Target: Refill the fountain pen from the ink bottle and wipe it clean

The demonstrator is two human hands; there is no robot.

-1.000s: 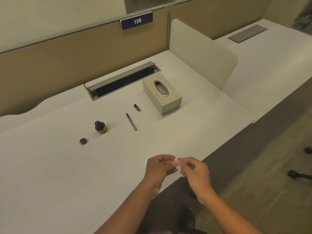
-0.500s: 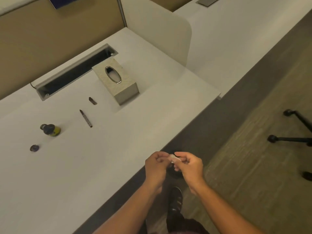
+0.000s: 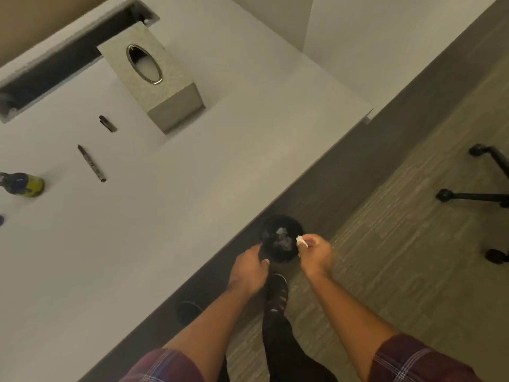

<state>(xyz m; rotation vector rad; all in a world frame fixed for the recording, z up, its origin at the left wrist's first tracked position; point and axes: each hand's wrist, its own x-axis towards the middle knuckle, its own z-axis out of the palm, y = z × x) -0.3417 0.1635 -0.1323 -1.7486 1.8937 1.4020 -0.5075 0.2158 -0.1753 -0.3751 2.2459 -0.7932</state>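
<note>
From the head camera, looking steeply down past the worktop (image 3: 192, 216) edge to the floor: the right hand (image 3: 315, 255) is closed in a pinch, thumb and forefinger holding a small scrap of white tissue (image 3: 300, 241) just over the near rim of a small black bin (image 3: 281, 238) that stands on the floor against the worktop's side. Crumpled white paper already lies inside it. The left hand (image 3: 249, 267) is loosely curled and holds nothing that I can see; its fingertips sit at the bin's left rim, though whether they touch it is hard to tell at this angle.

The step in hand looks like discarding the used wipe. To do it well, the pinch should come further over the bin's mouth before it opens, since the scrap hangs at the rim and is light enough to drift onto the carpet. Steadying the bin with the left hand would help.

Up on the worktop, the fountain pen (image 3: 91, 163) lies uncapped, well apart from both hands, with its cap (image 3: 108, 124) beyond it, near the tissue box (image 3: 165, 86). The ink bottle (image 3: 23, 184) stands at the left edge, seemingly open. Capping both appears to be what remains.
</note>
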